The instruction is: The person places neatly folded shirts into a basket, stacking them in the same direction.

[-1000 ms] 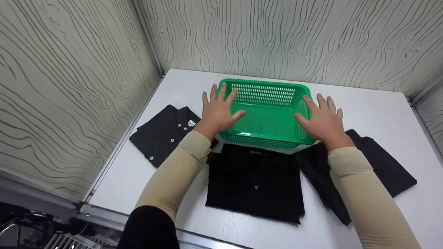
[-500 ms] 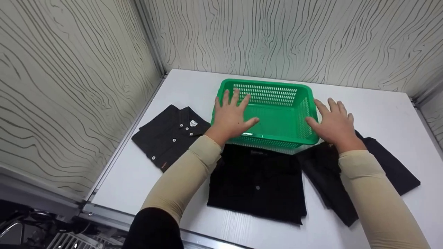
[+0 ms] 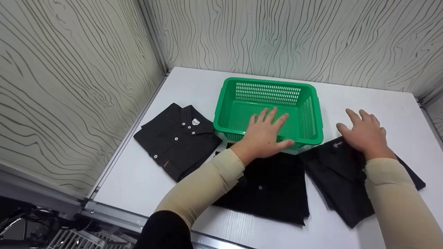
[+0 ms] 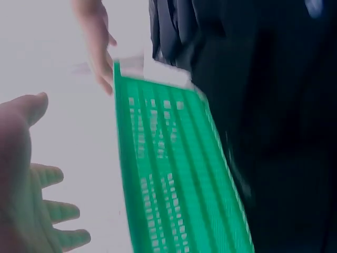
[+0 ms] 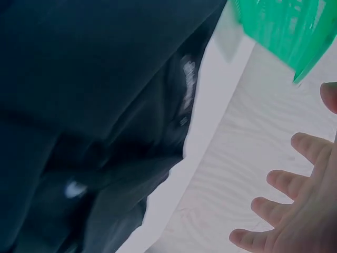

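Note:
My left hand [image 3: 264, 136], fingers spread and holding nothing, hovers over the front rim of a green plastic basket [image 3: 226, 110]. The basket has slotted walls and nothing in it. Below that hand lies a folded black shirt [image 3: 263, 197], its collar end partly hidden. My right hand [image 3: 367, 133] hangs with spread fingers above another folded dark shirt [image 3: 341, 176], which it partly covers. The right wrist view has these fingers [image 5: 287, 184] apart from the basket [image 5: 289, 31]. In the left wrist view, the left fingers [image 4: 60, 211] are likewise apart from the basket [image 4: 163, 158].
A folded charcoal shirt [image 3: 173, 138] with white buttons lies at the left of the white table [image 3: 124, 186]. Wood-patterned panels [image 3: 263, 38] stand behind the table and along its left side. A white rack [image 3: 76, 240] is below the front left edge.
Both hands have moved to the right: the left from the basket's left side to its front rim, the right away from the basket's right side to over the shirt. The basket has stayed put.

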Motion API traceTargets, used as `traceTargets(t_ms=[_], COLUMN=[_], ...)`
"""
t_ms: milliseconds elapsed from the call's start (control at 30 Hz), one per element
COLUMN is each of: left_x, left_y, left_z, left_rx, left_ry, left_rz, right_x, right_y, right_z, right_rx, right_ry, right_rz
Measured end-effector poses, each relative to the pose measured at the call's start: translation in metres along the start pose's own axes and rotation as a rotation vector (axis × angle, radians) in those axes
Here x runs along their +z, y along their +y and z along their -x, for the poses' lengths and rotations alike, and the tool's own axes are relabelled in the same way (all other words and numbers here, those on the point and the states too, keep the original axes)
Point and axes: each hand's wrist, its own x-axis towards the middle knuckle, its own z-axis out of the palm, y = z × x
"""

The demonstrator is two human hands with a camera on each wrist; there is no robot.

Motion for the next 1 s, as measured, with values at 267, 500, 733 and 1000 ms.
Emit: traceTargets(t_ms=[267,500,733,1000], left_x=[0.012,0.025,0.061,0.089], left_y=[0.041,0.079,0.104,0.117], left_z=[0.014,0.019,0.023,0.023], left_rx=[0.172,0.201,0.002,-0.331], left_ry=[0.027,-0.099,-0.254,-0.497], left_rz=[0.210,0.555,0.893,1.308], right_x=[-0.002,-0.015,-0.020,-0.007], right_y=[0.033,0.074,0.104,0.129], right_z=[0.006,0.019,0.030,0.040], right_rx=[0.049,0.138,0.167,0.202], right_ry=[-0.067,-0.121,-0.202,-0.341], right_rz=[-0.023,-0.087,-0.128,-0.147])
